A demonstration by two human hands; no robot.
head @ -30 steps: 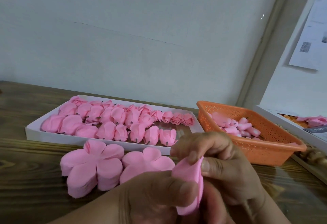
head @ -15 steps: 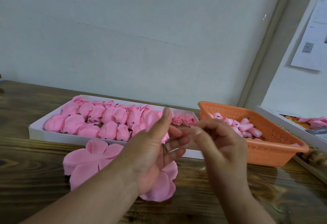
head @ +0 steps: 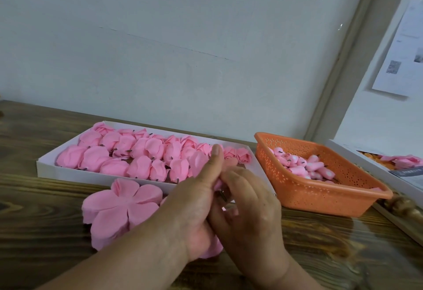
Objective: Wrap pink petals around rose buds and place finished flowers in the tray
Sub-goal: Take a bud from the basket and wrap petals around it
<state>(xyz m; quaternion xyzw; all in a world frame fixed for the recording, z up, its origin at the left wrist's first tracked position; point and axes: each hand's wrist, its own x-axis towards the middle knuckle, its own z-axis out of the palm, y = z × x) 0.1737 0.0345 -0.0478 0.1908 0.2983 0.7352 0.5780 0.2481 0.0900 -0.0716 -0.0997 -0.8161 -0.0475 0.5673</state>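
My left hand (head: 194, 200) and my right hand (head: 249, 209) meet in front of the white tray (head: 68, 171). Together they hold a pink rose flower (head: 217, 184), mostly hidden between the fingers, with its short dark stem poking out below. My left thumb points straight up. The tray holds several finished pink flowers (head: 137, 152) in rows. A stack of flat pink petals (head: 119, 205) lies on the table left of my hands. A second petal stack (head: 214, 249) shows partly under my left hand. The orange basket (head: 320, 198) at right holds several rose buds (head: 304, 167).
The wooden table (head: 34, 232) runs up to a pale wall. At the far right edge lies another flat box (head: 389, 173) with pink flowers in it. A sheet of paper (head: 402, 56) is stuck on the right wall.
The petal has been wrapped round the bud. My left hand opened, then both hands came together again on the flower, closer to the tray.
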